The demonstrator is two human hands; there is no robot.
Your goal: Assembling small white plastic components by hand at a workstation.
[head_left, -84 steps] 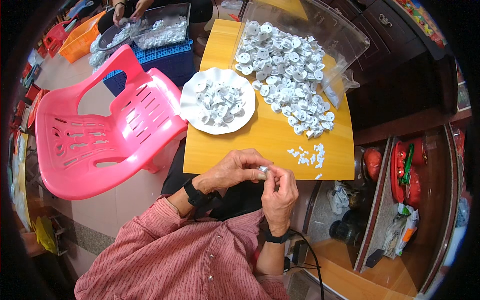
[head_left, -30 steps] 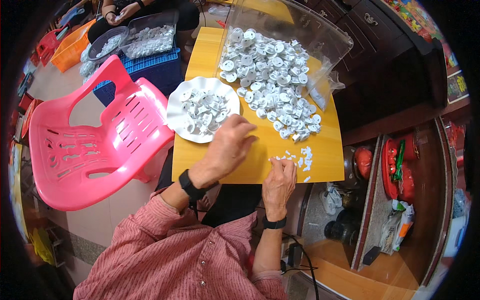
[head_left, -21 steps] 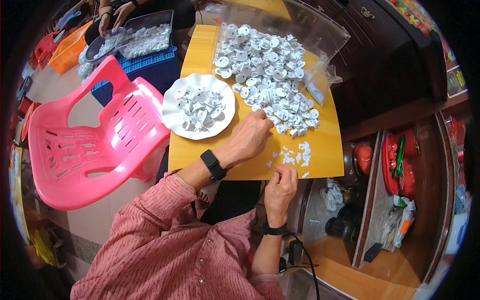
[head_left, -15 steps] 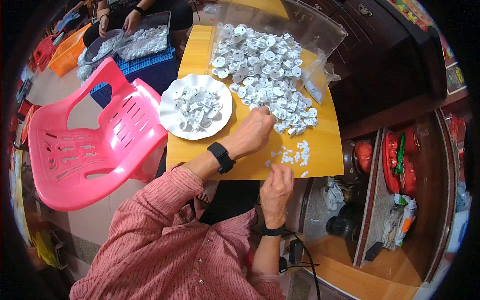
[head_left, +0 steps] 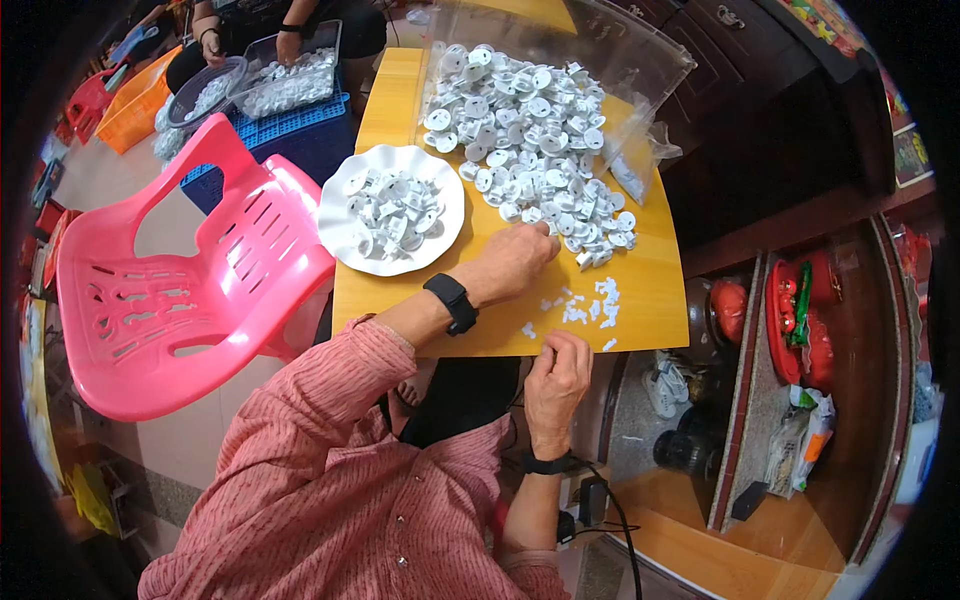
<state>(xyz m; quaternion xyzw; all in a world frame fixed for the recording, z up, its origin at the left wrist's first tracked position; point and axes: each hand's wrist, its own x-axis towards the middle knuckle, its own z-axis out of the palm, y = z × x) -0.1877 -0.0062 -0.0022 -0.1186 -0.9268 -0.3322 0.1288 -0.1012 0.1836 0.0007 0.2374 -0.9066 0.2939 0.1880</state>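
Observation:
My left hand (head_left: 515,262), with a black watch on the wrist, reaches across the yellow table to the near edge of a large heap of round white plastic parts (head_left: 530,135). Its fingers are drawn together against the heap; what they hold, if anything, is hidden. At the table's front edge is my right hand (head_left: 558,378), fingers curled and thumb pressed to them; I cannot make out anything in it. Between the hands and the heap lie small white plastic pieces (head_left: 605,305), one small piece (head_left: 528,329) apart from the rest. A scalloped white plate (head_left: 345,250) at the left carries more white parts.
A clear plastic bin (head_left: 640,70) lies behind the heap, with a clear bag (head_left: 628,178) at its right. A pink plastic chair (head_left: 190,290) stands left of the table (head_left: 400,320). Further off, another person's hands (head_left: 288,45) work over tubs of white parts. Open shelves (head_left: 740,420) stand at the right.
My left hand has shifted slightly right and down along the heap's edge. My right hand has barely moved. The other person's one hand has dipped into the tub.

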